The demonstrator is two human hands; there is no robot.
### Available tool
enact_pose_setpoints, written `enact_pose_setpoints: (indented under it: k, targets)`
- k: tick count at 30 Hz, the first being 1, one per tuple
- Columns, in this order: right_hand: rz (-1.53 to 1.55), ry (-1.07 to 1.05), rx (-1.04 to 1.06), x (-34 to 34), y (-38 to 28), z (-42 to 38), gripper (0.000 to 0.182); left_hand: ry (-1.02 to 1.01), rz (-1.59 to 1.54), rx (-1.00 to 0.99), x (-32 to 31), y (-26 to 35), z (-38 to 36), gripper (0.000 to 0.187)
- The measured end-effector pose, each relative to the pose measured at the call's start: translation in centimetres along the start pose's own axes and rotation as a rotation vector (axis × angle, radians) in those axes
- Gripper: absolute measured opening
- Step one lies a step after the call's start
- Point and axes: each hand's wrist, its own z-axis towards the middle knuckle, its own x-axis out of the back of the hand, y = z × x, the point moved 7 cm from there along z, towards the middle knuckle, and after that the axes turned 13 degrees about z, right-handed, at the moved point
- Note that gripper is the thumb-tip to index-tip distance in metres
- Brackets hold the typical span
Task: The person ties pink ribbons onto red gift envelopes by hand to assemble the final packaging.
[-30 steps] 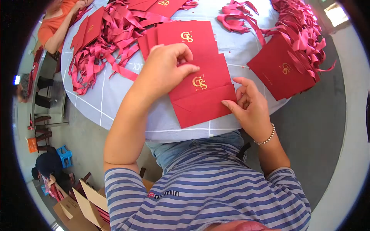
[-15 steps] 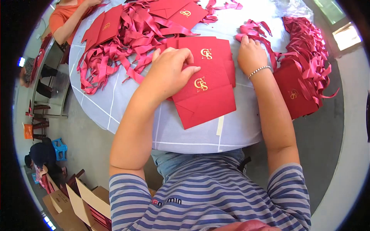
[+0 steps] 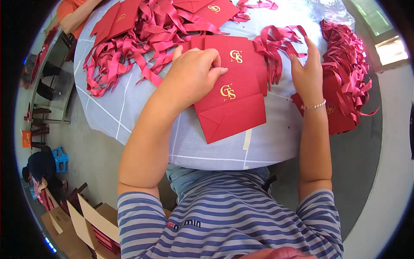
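My left hand lies over the left side of a stack of flat red paper bags with gold letter logos. Its index finger is curled and the thumb bent towards it; what they hold, if anything, is hidden. At the stack's upper right, a bunch of loose pink-red ribbon handles stretches rightward. My right hand, wearing a beaded bracelet, is raised beside the ribbon ends, thumb and index finger spread apart. Below its wrist is a pile of red bags with ribbons attached.
More bags and tangled ribbons cover the table's far left. Clear plastic lies at the far right. Another person's arm reaches in at upper left. Cardboard boxes and a blue stool stand on the floor.
My right hand has moved right, away from the ribbons it was touching, and its fingers have spread. The ribbon bunch now lies further left, against the stack. My left hand stays on the bags.
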Motion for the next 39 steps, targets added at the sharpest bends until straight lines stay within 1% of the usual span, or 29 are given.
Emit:
enact_pose_setpoints:
  k: [1,2,3,5,6,7,9,10,11,13,14,15,16,17,18,20,21,23,24,25,27,29,31,32,33,35,36,37,39]
  targets:
    - [-0.102,0.03,0.18,0.5,-1.6,-0.7,0.051,-0.008,-0.005,-0.002,-0.2,0.1,0.0,0.021]
    - [-0.083,0.027,0.222,0.9,-2.3,-1.1,0.039,0.003,0.009,-0.001,-0.1,0.2,0.0,0.021]
    - [-0.086,0.028,0.217,1.3,-2.4,-1.4,0.039,0.015,0.025,-0.002,0.0,0.3,0.0,0.022]
    - [0.191,-0.263,-0.047,-0.1,-0.8,-1.9,0.027,0.01,0.024,-0.007,-0.1,0.4,0.0,0.022]
    - [0.201,-0.242,-0.114,-0.4,-1.1,-1.8,0.019,-0.009,0.026,-0.006,0.0,0.6,0.0,0.021]
    - [0.202,-0.238,-0.111,-0.8,-1.1,-1.7,0.019,-0.025,0.03,-0.003,0.1,0.7,0.0,0.021]
    - [0.057,-0.255,0.034,-2.0,-1.6,-1.3,0.02,-0.021,0.027,-0.017,0.2,0.8,0.0,0.023]
    - [0.039,-0.283,0.091,-2.6,-2.3,-0.9,0.021,-0.022,0.02,-0.028,0.3,0.9,-0.1,0.025]
    - [0.046,-0.28,0.092,-3.3,-2.2,-0.6,0.021,-0.023,0.028,-0.027,0.3,0.8,-0.1,0.025]
    - [-0.152,-0.331,0.136,-5.2,-1.5,-0.5,0.019,-0.03,-0.042,-0.055,0.4,0.7,0.0,0.031]
    - [-0.24,-0.393,0.137,-6.0,-0.6,-0.3,0.018,-0.028,-0.036,-0.053,0.5,0.7,0.0,0.031]
    - [-0.236,-0.392,0.143,-6.0,-1.1,-0.1,0.018,-0.052,-0.103,-0.03,0.4,0.5,0.1,0.032]
    - [-0.082,-0.322,0.089,-5.3,-1.5,0.3,0.021,-0.074,-0.172,-0.002,0.2,0.3,0.1,0.033]
    - [0.073,-0.258,0.029,-4.6,-1.8,0.5,0.024,-0.075,-0.172,0.012,0.2,0.2,0.1,0.033]
    - [0.142,-0.207,-0.037,-4.1,-2.3,0.7,0.03,-0.077,-0.141,0.0,0.2,0.3,0.1,0.033]
    - [0.606,-0.342,-0.254,-4.3,-4.0,0.7,0.031,-0.104,-0.108,-0.007,0.1,0.4,0.2,0.033]
    - [0.831,-0.442,-0.279,-4.8,-5.2,0.6,0.028,-0.114,-0.109,0.009,0.0,0.3,0.1,0.033]
    - [0.921,-0.589,-0.239,-5.5,-7.5,0.2,0.023,-0.116,-0.202,0.03,-0.2,0.1,0.2,0.032]
    - [0.827,-0.69,-0.218,-5.6,-8.2,0.1,0.023,-0.191,-0.302,0.069,-0.7,-0.1,0.2,0.031]
    - [0.841,-0.694,-0.22,-6.1,-8.3,0.1,0.023,-0.197,-0.294,0.079,-0.8,-0.3,0.2,0.031]
    - [0.966,-0.687,-0.19,-6.8,-8.6,0.3,0.026,-0.186,-0.528,0.044,-0.8,0.0,0.2,0.031]
    - [0.995,-0.695,-0.15,-7.0,-8.1,0.3,0.025,-0.172,-0.533,0.037,-0.7,0.0,0.2,0.031]
    - [0.756,-0.67,-0.14,-6.9,-7.6,0.0,0.02,-0.158,-0.537,0.029,-0.5,0.2,0.3,0.031]
    - [0.719,-0.659,-0.266,-6.8,-7.1,-0.5,0.013,-0.137,-0.482,0.033,-0.3,0.2,0.2,0.031]
    - [0.732,-0.65,-0.265,-6.8,-7.0,-0.7,0.013,-0.116,-0.424,0.032,0.0,0.3,0.2,0.032]
    - [0.461,-0.452,0.226,-5.0,-8.8,-0.3,0.011,-0.124,-0.408,0.031,0.2,0.5,0.2,0.032]
    - [0.476,-0.372,0.303,-4.4,-9.5,-0.2,0.01,-0.095,-0.376,0.004,0.4,0.8,0.2,0.032]
    - [0.479,-0.362,0.301,-4.4,-9.6,-0.3,0.01,-0.065,-0.347,-0.024,0.6,1.1,0.2,0.032]
    - [0.541,-0.471,0.306,-4.9,-10.0,-0.9,0.01,-0.089,-0.334,-0.023,0.5,1.2,0.3,0.033]
